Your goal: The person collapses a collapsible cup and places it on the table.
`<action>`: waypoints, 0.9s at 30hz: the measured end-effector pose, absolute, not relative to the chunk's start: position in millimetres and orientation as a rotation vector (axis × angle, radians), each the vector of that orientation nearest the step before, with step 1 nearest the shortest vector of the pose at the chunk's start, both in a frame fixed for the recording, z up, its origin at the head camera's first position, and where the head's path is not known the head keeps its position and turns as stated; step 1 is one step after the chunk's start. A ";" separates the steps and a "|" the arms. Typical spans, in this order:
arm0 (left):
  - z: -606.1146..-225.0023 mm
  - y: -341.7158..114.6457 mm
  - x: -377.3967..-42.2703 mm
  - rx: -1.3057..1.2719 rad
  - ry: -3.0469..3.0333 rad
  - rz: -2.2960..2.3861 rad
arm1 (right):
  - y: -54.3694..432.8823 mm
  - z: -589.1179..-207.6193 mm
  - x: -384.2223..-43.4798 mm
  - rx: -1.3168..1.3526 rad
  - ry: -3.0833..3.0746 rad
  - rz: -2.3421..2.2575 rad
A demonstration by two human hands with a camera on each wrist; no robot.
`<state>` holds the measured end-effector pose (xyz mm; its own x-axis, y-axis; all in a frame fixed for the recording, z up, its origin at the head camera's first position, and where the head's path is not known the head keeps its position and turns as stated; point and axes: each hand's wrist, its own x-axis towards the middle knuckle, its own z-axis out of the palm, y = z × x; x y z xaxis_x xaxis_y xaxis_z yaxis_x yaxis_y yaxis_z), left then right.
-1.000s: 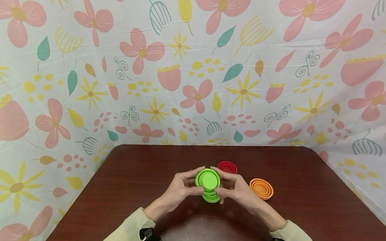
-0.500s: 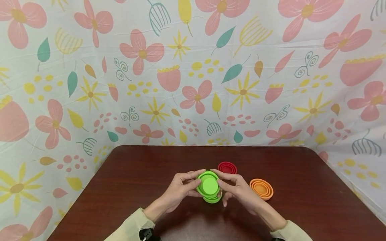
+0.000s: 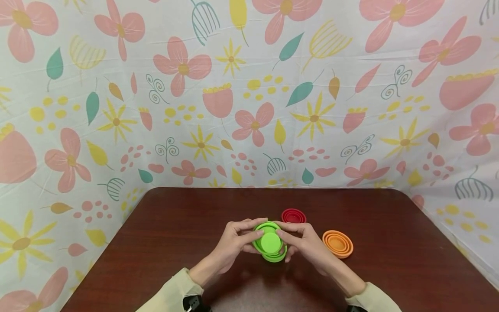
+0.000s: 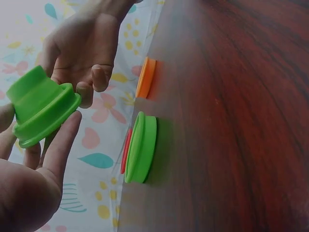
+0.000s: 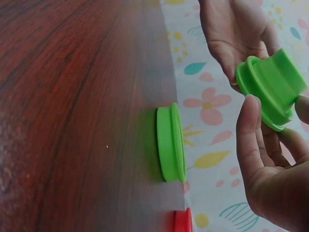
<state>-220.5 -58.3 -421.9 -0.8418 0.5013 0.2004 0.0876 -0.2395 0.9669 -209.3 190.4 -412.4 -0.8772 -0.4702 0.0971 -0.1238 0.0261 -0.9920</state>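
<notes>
Both hands hold a green collapsible cup [image 3: 270, 243] above the table, its flat round base turned up toward the head camera. My left hand [image 3: 235, 238] grips its left side, thumb on the outer wall and fingers at the rim. On the opposite side my right hand [image 3: 306, 243] pinches it the same way. In the left wrist view the held cup [image 4: 42, 104] is tilted, with its base section standing out beyond the wide rim. Below it, a second green collapsible cup [image 5: 170, 143] rests flattened on the table, partly hidden by the held one in the head view.
A flattened red collapsible cup [image 3: 294, 215] lies just beyond my right hand. Farther right sits an orange one [image 3: 337, 244], also flattened. The dark wooden table [image 3: 187, 216] ends at a flower-patterned cloth [image 3: 249, 86] behind it.
Both thumbs have moved from the held cup's near edge up onto its outer wall. The cup has tipped and dropped slightly. The red, orange and lower green cups stay in place.
</notes>
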 end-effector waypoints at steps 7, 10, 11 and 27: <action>-421.5 -57.4 -220.9 0.753 1.724 2.186 | 189.4 -412.8 -209.9 -0.604 2.063 -1.960; -422.8 -57.5 -222.2 0.763 1.711 2.193 | 188.6 -413.5 -210.5 -0.622 2.102 -1.948; -423.1 -57.5 -222.4 0.762 1.708 2.194 | 188.4 -413.7 -210.6 -0.628 2.114 -1.945; -422.0 -56.2 -220.7 0.754 1.727 2.205 | 182.5 -409.6 -208.8 -0.616 2.253 -1.910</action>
